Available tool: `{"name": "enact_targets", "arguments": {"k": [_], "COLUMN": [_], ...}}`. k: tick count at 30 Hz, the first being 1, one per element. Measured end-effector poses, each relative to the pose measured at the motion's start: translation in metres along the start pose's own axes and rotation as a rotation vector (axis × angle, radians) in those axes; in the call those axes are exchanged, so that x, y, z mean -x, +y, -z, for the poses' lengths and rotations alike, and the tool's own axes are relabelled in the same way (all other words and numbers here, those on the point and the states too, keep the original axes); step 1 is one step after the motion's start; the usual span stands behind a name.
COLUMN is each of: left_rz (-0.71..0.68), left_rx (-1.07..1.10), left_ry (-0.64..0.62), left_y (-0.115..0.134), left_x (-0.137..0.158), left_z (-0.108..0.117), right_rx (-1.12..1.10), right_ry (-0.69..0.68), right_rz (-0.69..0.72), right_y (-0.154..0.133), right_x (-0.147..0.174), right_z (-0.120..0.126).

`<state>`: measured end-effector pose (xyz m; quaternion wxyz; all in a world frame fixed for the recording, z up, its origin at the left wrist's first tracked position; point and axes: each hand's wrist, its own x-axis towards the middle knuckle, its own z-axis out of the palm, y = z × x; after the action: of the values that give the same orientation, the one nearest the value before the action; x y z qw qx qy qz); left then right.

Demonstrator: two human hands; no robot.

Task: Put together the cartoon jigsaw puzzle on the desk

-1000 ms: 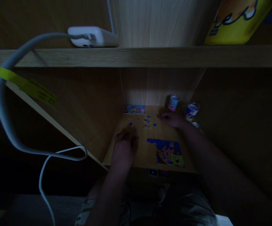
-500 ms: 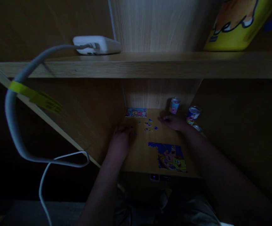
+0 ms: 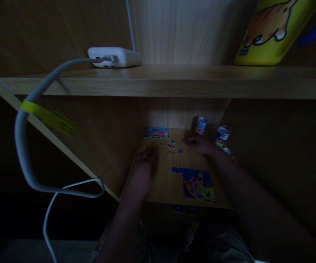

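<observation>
A dim bench [image 3: 160,186] carries a part-joined puzzle [image 3: 198,186], loose pieces [image 3: 180,151] unplaced beyond it; what left hand [image 3: 143,163] and right hand [image 3: 201,144] grip is unclear.

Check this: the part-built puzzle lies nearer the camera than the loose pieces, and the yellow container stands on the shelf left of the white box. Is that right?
One error: in the head view, the yellow container stands on the shelf right, not left, of the white box. The part-built puzzle does lie nearer the camera than the loose pieces.
</observation>
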<state>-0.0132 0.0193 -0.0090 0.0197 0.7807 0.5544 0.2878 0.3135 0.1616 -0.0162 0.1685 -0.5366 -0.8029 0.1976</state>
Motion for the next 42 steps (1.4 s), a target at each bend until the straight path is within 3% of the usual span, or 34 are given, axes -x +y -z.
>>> {"name": "enact_targets", "arguments": {"k": [5,10,16,23,34,42], "left_rz": [-0.137,-0.178,-0.165,-0.022,-0.033,-0.056], "left_rx": [0.020,0.065,0.068,-0.072,-0.077,-0.051], "left_ry": [-0.073,-0.121,-0.122,-0.057,-0.081,-0.092], "left_y": [0.016,0.024,0.022,0.021,0.018,0.022], "left_x": [0.000,-0.001,0.000,0.003,0.001,-0.001], "left_z": [-0.001,0.000,-0.001,-0.005,-0.008,-0.004], "right_rx": [-0.171,-0.379,-0.359,-0.355,-0.345,-0.395], "right_ry": [-0.045,-0.201,-0.240,-0.244,-0.389,-0.336], "right_rz": [0.137,0.151,0.123,0.089,0.120,0.116], "right_y": [-0.003,-0.008,-0.016,-0.023,-0.014,-0.017], "right_x": [0.000,-0.001,0.000,0.003,0.001,0.004], "right_z": [-0.003,-0.009,-0.007,0.000,0.004,0.006]}}
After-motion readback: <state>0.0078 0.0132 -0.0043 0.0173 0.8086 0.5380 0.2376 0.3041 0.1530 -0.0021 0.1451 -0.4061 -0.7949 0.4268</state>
